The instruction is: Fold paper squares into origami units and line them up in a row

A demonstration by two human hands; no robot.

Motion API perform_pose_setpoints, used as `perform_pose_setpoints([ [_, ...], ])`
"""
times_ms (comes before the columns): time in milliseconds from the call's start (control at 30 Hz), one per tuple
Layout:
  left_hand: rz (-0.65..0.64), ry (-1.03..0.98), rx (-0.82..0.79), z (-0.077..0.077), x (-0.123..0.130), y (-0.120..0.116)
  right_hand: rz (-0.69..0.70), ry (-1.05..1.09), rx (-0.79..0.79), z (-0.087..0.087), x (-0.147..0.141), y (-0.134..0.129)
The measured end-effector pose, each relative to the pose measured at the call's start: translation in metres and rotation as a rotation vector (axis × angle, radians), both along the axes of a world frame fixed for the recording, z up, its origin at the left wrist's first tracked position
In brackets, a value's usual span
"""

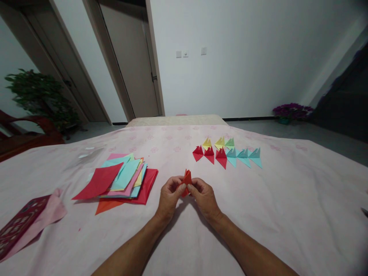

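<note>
The left hand (169, 195) and right hand (205, 197), about equally near, each pinch the folded orange paper (187, 178) in a closed grip; it sits between them over the desk (267, 226), long axis pointing up and forward, red paper birds (209, 155) beyond, rightward.

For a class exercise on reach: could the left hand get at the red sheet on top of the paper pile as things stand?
Probably yes: only the tablecloth and other sheets seem to lie between the left hand and the red sheet, though that hand is pinching folded orange paper.
</note>
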State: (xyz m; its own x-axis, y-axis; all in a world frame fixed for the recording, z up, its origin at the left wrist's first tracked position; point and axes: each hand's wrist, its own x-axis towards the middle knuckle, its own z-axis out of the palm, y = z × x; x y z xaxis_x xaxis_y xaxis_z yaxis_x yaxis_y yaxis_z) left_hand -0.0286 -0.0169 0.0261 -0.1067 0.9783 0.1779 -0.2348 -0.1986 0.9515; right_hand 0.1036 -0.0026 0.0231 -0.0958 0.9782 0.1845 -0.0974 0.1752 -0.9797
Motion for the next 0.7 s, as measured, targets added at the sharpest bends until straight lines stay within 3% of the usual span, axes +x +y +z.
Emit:
perform_pose_setpoints([
  [100, -0.015, 0.02, -0.014, -0.001, 0.0, 0.001, -0.003, 0.003, 0.01, 0.0, 0.001, 0.0],
  [300, 0.173, 0.177, 0.007, -0.007, 0.0, 0.0, -0.02, -0.063, 0.028, -0.002, 0.003, 0.001],
  [433, 0.225, 0.296, 0.038, -0.012, -0.002, -0.002, -0.054, -0.151, 0.069, -0.005, 0.004, 0.0],
  [567, 0.241, 0.361, 0.055, -0.01, -0.004, -0.003, -0.065, -0.222, 0.103, -0.006, 0.005, -0.001],
  [700, 0.213, 0.379, 0.083, -0.006, -0.003, -0.004, -0.09, -0.116, 0.077, -0.002, 0.004, -0.002],
])
